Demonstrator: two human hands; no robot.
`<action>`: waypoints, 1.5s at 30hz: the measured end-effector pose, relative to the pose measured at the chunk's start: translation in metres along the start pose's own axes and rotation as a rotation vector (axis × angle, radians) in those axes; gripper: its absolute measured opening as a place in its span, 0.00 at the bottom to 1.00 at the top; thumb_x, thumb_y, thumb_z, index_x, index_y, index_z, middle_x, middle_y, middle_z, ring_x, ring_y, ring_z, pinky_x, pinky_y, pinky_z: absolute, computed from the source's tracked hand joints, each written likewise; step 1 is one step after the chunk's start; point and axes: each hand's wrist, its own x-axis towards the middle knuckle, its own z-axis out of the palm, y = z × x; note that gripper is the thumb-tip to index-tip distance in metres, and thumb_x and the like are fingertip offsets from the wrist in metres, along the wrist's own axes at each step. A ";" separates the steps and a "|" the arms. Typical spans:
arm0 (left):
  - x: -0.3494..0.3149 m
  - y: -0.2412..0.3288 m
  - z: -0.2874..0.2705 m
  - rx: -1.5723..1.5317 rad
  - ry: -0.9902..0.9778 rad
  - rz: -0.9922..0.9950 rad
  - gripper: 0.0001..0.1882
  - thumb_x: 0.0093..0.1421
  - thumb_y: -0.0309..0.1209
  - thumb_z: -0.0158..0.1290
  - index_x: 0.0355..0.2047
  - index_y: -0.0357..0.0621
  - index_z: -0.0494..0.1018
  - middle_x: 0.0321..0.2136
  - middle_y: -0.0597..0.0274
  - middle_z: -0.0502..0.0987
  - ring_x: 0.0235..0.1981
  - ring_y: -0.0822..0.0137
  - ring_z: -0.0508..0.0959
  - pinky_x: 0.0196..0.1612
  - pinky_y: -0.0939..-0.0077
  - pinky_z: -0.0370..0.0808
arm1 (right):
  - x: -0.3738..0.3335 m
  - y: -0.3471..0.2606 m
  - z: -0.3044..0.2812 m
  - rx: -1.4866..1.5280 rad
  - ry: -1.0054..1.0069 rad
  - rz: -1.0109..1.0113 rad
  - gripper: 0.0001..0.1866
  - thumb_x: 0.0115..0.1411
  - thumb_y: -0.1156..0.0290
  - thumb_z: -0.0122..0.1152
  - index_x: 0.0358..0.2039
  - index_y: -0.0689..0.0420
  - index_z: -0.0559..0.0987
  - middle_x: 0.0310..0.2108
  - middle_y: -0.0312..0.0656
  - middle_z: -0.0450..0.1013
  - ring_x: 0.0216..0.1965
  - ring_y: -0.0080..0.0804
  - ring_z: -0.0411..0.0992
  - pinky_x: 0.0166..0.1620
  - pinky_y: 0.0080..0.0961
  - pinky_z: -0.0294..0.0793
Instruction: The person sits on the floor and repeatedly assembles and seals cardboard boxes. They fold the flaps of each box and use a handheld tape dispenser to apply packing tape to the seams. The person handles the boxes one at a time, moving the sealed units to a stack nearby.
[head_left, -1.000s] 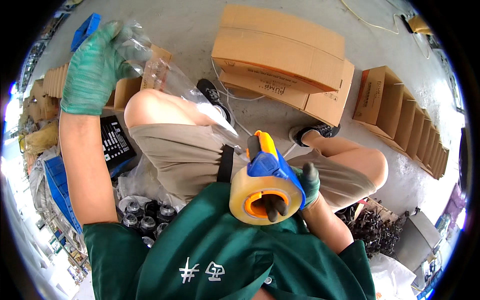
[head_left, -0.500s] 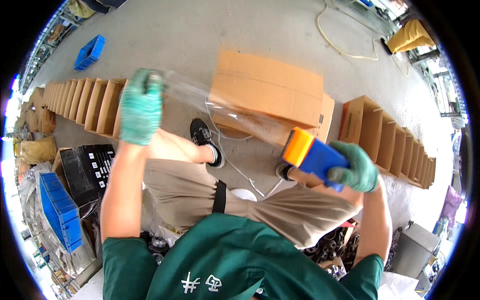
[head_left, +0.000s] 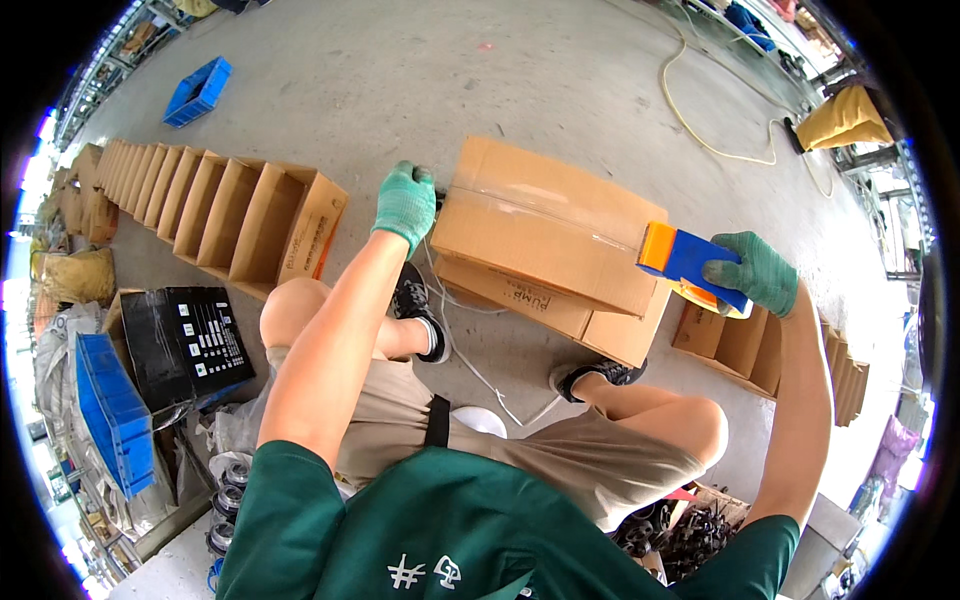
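One carton (head_left: 545, 258) btwn L hand (head_left: 405, 207) & R hand (head_left: 757, 271); L curled; R gripping tape disp. (head_left: 692, 262)

The cardboard box (head_left: 540, 242) looks matt, its clear tape (head_left: 525, 207) glossy, the dispenser (head_left: 692, 262) smooth plastic.

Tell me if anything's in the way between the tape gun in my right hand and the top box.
Nothing visible. The tape gun in your right hand has its orange end right at the right edge of the top box; whether they touch, I can't tell.
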 end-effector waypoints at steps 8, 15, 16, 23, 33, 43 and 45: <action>-0.005 -0.027 0.016 0.041 -0.104 -0.067 0.14 0.65 0.36 0.49 0.33 0.35 0.75 0.29 0.39 0.78 0.30 0.44 0.78 0.37 0.56 0.74 | 0.025 0.006 -0.001 -0.068 -0.036 0.069 0.27 0.53 0.51 0.69 0.36 0.67 0.80 0.26 0.40 0.74 0.27 0.23 0.71 0.32 0.25 0.75; -0.001 -0.020 0.013 -0.007 -0.331 -0.260 0.16 0.64 0.37 0.51 0.47 0.39 0.72 0.39 0.44 0.79 0.38 0.48 0.79 0.44 0.60 0.75 | 0.028 0.011 0.002 -0.109 -0.006 0.083 0.23 0.56 0.55 0.68 0.37 0.66 0.81 0.27 0.41 0.76 0.28 0.25 0.73 0.35 0.27 0.76; 0.001 -0.024 0.012 -0.006 -0.333 -0.301 0.18 0.64 0.37 0.51 0.51 0.41 0.70 0.44 0.45 0.78 0.40 0.48 0.78 0.46 0.60 0.75 | 0.030 0.009 0.003 -0.110 -0.025 0.086 0.23 0.55 0.55 0.68 0.36 0.67 0.80 0.26 0.40 0.75 0.27 0.24 0.72 0.33 0.26 0.76; -0.022 0.057 -0.006 0.649 -0.162 0.747 0.51 0.53 0.50 0.63 0.71 0.52 0.50 0.72 0.55 0.50 0.70 0.48 0.55 0.69 0.43 0.52 | 0.027 0.007 -0.003 -0.136 -0.049 0.131 0.20 0.57 0.58 0.67 0.33 0.66 0.79 0.24 0.40 0.75 0.25 0.25 0.72 0.31 0.26 0.76; -0.036 0.096 0.010 0.797 -0.621 0.801 0.66 0.39 0.73 0.61 0.73 0.58 0.48 0.73 0.61 0.47 0.74 0.51 0.46 0.68 0.27 0.42 | 0.021 0.007 -0.019 -0.179 -0.065 0.156 0.25 0.53 0.54 0.71 0.40 0.64 0.81 0.30 0.42 0.78 0.30 0.27 0.77 0.35 0.25 0.79; -0.034 0.105 0.013 0.863 -0.638 0.790 0.65 0.37 0.72 0.62 0.72 0.63 0.49 0.73 0.60 0.47 0.74 0.50 0.44 0.68 0.26 0.42 | -0.034 0.076 -0.083 -0.344 -0.049 0.317 0.29 0.50 0.53 0.69 0.46 0.63 0.81 0.36 0.47 0.81 0.33 0.30 0.78 0.41 0.28 0.79; -0.035 0.113 0.010 0.881 -0.688 0.758 0.65 0.36 0.68 0.65 0.72 0.60 0.50 0.73 0.59 0.46 0.74 0.48 0.43 0.69 0.29 0.41 | -0.027 0.083 -0.080 -0.432 -0.083 0.358 0.29 0.50 0.53 0.70 0.48 0.59 0.81 0.37 0.44 0.81 0.35 0.30 0.77 0.45 0.29 0.77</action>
